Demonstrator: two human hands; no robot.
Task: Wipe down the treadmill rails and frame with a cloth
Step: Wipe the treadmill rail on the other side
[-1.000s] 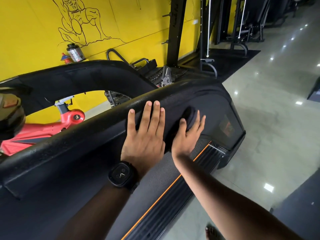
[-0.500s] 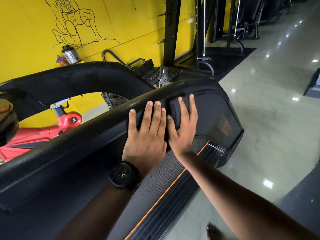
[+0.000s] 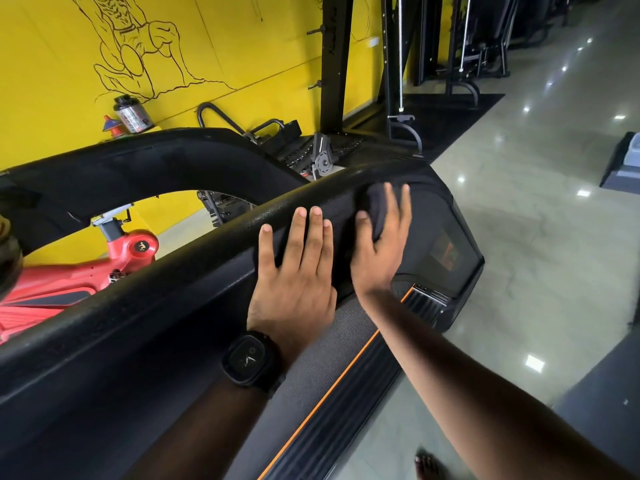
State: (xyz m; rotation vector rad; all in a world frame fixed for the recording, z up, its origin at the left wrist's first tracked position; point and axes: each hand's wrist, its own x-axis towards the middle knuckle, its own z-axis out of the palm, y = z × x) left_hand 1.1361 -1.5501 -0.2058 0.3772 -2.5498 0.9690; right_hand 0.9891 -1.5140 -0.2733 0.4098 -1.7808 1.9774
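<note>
Palm flat and spread, the right hand (image 3: 381, 251) presses a bunched black cloth (image 3: 376, 207) against the treadmill rail (image 3: 173, 271), while the left hand (image 3: 294, 275) lies open and flat on the rail just beside it. Since half a second ago, the right hand and cloth have slid further along the rail, away from the unmoved left hand. The rail is black and pebbled, sloping above the orange-edged deck (image 3: 322, 348).

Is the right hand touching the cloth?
Touching. The head view shows the right hand pressed flat on the black cloth against the treadmill rail.
</note>
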